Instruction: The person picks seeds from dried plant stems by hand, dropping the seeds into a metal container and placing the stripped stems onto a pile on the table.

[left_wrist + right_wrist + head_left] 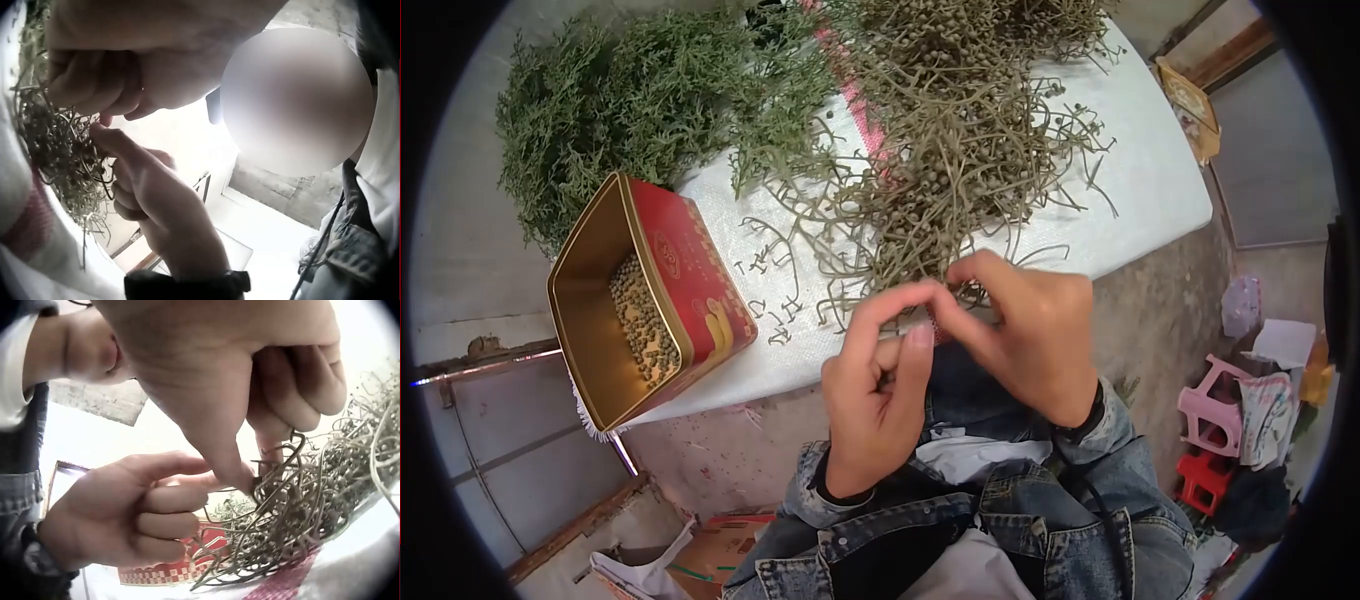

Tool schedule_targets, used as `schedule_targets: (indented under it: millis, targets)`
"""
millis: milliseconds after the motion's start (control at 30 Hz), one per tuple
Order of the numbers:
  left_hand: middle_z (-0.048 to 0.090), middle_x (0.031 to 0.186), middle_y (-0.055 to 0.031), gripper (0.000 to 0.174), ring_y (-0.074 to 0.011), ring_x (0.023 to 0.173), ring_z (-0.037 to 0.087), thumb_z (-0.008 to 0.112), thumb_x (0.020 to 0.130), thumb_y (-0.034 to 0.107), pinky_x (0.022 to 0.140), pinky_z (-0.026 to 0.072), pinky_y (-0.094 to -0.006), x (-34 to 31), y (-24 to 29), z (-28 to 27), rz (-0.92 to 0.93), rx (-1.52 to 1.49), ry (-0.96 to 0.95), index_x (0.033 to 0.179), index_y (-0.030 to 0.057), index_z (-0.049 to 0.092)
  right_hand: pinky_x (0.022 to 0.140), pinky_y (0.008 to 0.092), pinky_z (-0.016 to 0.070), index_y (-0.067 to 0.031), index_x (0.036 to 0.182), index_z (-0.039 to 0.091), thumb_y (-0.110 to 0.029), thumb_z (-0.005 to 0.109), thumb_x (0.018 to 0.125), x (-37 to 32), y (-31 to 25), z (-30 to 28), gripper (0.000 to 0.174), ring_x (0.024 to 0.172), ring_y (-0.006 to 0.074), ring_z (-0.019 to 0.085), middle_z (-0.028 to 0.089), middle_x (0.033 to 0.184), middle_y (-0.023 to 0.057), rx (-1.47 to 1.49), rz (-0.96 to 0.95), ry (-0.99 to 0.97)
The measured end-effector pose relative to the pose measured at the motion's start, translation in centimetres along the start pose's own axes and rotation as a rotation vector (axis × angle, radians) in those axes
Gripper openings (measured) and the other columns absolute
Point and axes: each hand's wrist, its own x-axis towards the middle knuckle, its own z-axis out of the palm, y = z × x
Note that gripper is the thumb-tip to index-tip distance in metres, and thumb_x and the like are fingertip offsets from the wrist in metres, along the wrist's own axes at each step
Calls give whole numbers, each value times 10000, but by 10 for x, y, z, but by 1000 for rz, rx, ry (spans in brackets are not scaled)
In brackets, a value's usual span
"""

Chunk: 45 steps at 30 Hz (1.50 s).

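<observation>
Both hands meet fingertip to fingertip at the near edge of a heap of dry brown stems with small round pods [945, 170]. My right hand [1040, 335] pinches a thin dry stem [294, 442] between thumb and index finger, its other fingers curled in. My left hand [875, 410] has its index finger stretched to the right thumb tip, the lower fingers folded to the palm; whether it grips anything I cannot tell. A red and gold tin [700, 270] lies left of the hands, its mouth facing left, with loose round pods [645, 325] inside.
Green feathery sprigs [620, 100] are heaped behind the tin. Short stem bits [775, 320] lie scattered on the white woven sheet [1150, 190], which has a pink stripe. Pink [1215, 405] and red stools [1203, 482] stand on the floor at right, cardboard [715, 555] at lower left.
</observation>
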Motion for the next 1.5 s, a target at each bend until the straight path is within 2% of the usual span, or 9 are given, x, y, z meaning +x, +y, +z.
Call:
schedule_targets:
  millis: [133,367,533,833,933,1033,1200,1467,1500]
  targets:
    - [514,564,24,123,-10,522,353,524,979,98,460,246,-223,14,-3,3,28,75,26,1052,0,536,382,280,333,-108,824,658,-150,816,733,-12,-4,-5,187,389,142,478,480,485,2,204,73,17]
    - [569,583,-62,137,-67,477,413,520,980,120,450,314,-288,26,-7,5,93,170,-175,908,4,522,399,290,348,-86,831,667,-86,809,695,-23,12,-2,196,428,134,505,504,527,6,226,-137,34]
    - [548,570,-62,183,-85,471,417,521,980,133,451,309,-312,34,-4,-10,68,338,-318,859,-4,518,408,310,360,-70,816,655,-75,792,707,-22,19,-10,175,437,163,514,509,536,20,315,-125,-85]
    - [429,572,18,215,-51,512,349,512,988,139,467,258,-262,31,-11,-19,-190,-28,-443,811,17,520,407,330,364,-50,730,612,-70,742,743,-13,27,-11,131,431,225,493,498,534,42,506,-203,-332]
    - [402,594,57,236,-35,523,317,495,996,151,475,238,-230,31,-5,-15,-384,-242,-429,792,36,529,404,332,355,-47,689,600,-70,739,734,-15,31,-1,148,419,222,478,480,522,38,660,-178,-313]
    - [386,624,83,259,-17,535,294,474,1001,173,476,219,-207,25,3,-1,-481,-392,-271,770,68,524,396,325,340,-48,628,574,-54,726,720,-15,27,8,178,401,219,458,455,500,36,573,-326,-36]
    - [430,614,42,269,-25,491,295,496,926,204,430,205,-227,21,-2,16,-524,-500,-85,698,61,488,394,313,329,-44,604,556,-52,692,724,-17,33,15,181,391,219,441,438,490,37,676,-295,-9]
    - [367,611,58,269,-50,490,287,472,969,168,446,197,-230,23,-27,7,-573,-770,-345,710,99,442,410,302,376,-36,636,558,-25,701,735,-11,44,8,174,408,223,485,460,501,43,814,-208,-289]
    - [358,606,56,268,-56,487,278,465,966,170,446,193,-239,23,-34,8,-439,-730,-375,708,102,441,401,310,356,-32,626,552,-48,686,748,-9,47,7,182,399,219,466,460,500,45,861,-214,-340]
